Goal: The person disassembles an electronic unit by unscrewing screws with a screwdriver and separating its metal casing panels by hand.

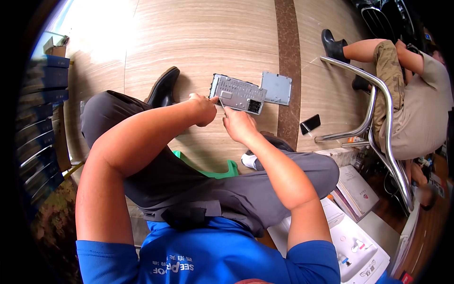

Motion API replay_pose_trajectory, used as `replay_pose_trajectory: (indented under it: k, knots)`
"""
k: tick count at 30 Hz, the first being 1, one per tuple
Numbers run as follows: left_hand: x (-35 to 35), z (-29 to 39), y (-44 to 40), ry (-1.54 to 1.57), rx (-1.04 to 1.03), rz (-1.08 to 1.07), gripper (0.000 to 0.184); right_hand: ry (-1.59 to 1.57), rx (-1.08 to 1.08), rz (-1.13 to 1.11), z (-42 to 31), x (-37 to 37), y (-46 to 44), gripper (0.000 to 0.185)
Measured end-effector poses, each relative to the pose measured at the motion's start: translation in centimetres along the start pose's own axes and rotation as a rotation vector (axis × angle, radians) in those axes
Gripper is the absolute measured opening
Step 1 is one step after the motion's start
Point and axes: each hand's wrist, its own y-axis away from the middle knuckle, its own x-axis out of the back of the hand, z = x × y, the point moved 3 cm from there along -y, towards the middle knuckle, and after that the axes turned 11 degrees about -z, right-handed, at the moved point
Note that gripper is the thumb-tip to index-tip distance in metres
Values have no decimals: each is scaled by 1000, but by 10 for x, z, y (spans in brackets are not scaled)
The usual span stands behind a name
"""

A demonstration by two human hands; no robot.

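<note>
One bare right hand [240, 125] is pinching a thin, pale tool [222, 102] at the near left edge of a silver, slotted, rectangular metal box [239, 94], which is lying on the beige tiled floor [198, 52]. The left hand [203, 110] is curling half closed, index finger reaching that edge; whether it is gripping anything, I cannot tell. Sideways force could be skidding the unclamped box into the flat grey metal plate [276, 88] at right, or driving the tool into the left fingertip.

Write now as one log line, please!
left hand: at box edge | right hand: holds thin tool by box | plate: beside box | phone: on floor
</note>
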Motion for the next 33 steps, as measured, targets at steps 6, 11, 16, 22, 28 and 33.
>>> replay_pose_trajectory:
  k: [6, 11, 16, 22, 28, 33]
  knots:
    - [-1, 0, -2, -5, 1, 1, 50, 7, -13, -36, -1, -1, 1, 30]
    - [0, 0, -1, -3, -2, 2, 49, -79, 7, -9, 7, -9, -5, 31]
    - [-1, 0, -2, -1, -7, 18, 48, -176, 52, 50, 8, -8, -7, 30]
    - [-2, 0, -3, -2, 0, 13, 48, -205, 64, 52, 11, -10, -11, 28]
    - [-1, 0, -2, -8, 3, 11, 49, -136, 17, 77, -1, -3, -4, 21]
    - [-1, 0, -3, -3, -3, -8, 50, 7, 49, 61, 0, 3, -1, 32]
